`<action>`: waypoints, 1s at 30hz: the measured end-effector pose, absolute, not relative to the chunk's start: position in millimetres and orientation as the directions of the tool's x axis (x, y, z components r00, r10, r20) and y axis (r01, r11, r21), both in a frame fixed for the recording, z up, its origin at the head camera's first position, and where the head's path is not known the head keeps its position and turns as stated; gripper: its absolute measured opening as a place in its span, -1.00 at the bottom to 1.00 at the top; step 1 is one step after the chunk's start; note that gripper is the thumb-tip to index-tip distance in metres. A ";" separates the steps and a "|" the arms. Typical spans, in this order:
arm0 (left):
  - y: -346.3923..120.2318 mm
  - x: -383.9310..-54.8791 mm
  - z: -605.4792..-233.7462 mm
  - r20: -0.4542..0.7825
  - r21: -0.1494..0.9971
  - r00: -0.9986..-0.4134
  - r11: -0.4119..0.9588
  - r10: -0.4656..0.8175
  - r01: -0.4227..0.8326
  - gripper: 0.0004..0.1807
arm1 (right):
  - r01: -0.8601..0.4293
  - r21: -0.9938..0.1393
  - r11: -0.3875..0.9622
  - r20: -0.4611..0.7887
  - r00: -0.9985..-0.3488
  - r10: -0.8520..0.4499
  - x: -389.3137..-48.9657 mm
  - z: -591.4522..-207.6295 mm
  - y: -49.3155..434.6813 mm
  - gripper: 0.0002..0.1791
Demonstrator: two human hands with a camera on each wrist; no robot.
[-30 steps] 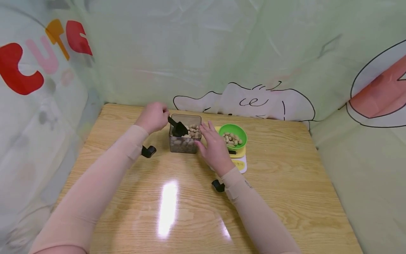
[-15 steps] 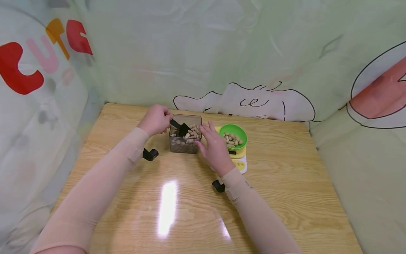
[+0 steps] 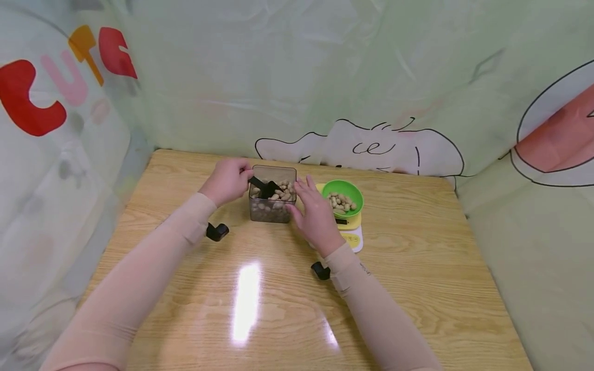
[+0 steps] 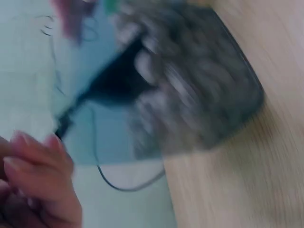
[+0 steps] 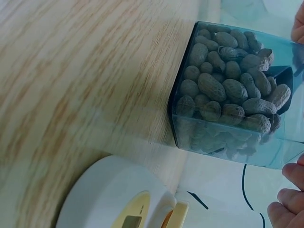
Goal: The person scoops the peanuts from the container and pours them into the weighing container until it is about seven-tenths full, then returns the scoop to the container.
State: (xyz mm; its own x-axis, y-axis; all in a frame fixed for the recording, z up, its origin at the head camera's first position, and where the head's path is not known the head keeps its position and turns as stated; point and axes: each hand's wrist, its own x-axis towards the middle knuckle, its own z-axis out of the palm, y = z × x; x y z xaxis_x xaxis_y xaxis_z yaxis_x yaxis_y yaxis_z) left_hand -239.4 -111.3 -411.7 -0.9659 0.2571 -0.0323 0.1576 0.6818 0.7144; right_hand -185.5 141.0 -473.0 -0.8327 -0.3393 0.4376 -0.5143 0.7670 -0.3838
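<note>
My left hand (image 3: 227, 181) pinches the handle of a black scoop (image 3: 269, 190), whose bowl sits among peanuts (image 5: 228, 90) in a clear, dark-tinted box (image 3: 270, 214). The left wrist view is blurred, but the fingers (image 4: 40, 166) show at the end of the scoop's handle. At the box's right side, my right hand (image 3: 317, 216) rests its fingers against the wall with the thumb toward the front corner. Just right of that hand, a green bowl (image 3: 351, 191) holding several peanuts stands on a yellow and white kitchen scale (image 3: 355, 242), partly covered by the hand.
The wooden table (image 3: 408, 288) runs back to a pale drawn-on curtain (image 3: 297, 77). Box and scale stand side by side near its back edge. Black wrist mounts (image 3: 320, 271) stick out under both wrists.
The left hand has shifted slightly down and right, pushing the scoop deeper among the peanuts. The right hand stays at the box's side, and the bowl on the scale looks unchanged.
</note>
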 end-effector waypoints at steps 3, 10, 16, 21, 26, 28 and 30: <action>-109.8 -238.0 -406.2 -0.142 0.767 -0.971 0.641 0.193 0.015 -0.69 | -0.510 -0.384 0.769 0.434 -0.836 -0.337 -185.9 -473.8 140.1 -0.37; -107.1 -236.7 -402.1 -0.170 0.777 -0.975 0.628 0.141 -0.045 -0.67 | -0.511 -0.390 0.766 0.438 -0.834 -0.334 -186.2 -476.2 140.1 -0.37; -104.6 -232.7 -409.6 0.047 0.642 -0.955 0.723 0.293 0.254 -0.78 | -0.511 -0.390 0.766 0.435 -0.836 -0.336 -185.1 -476.3 141.2 -0.36; -101.3 -230.3 -411.8 0.022 0.707 -0.976 0.687 0.218 0.169 -0.79 | -0.505 -0.380 0.775 0.423 -0.840 -0.340 -184.5 -473.9 142.9 -0.35; -95.2 -229.7 -405.3 -0.100 0.757 -0.991 0.653 0.092 -0.015 -0.67 | -0.501 -0.375 0.780 0.417 -0.843 -0.341 -184.1 -471.2 144.3 -0.35; -94.3 -229.4 -401.6 -0.144 0.756 -0.988 0.650 0.060 -0.070 -0.64 | -0.506 -0.377 0.776 0.418 -0.840 -0.345 -184.2 -470.8 143.9 -0.35; -94.3 -229.4 -398.9 -0.167 0.742 -0.986 0.662 0.030 -0.105 -0.62 | -0.511 -0.380 0.771 0.417 -0.839 -0.350 -184.4 -471.0 143.1 -0.36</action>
State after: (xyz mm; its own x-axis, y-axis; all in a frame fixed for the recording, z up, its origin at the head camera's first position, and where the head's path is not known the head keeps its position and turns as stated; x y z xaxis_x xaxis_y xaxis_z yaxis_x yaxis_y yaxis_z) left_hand -229.4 -94.3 -398.9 -0.9855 0.0302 -0.1668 -0.1052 0.6623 0.7419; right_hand -184.4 143.1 -471.0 -0.8387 -0.3505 0.4168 -0.5111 0.7709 -0.3802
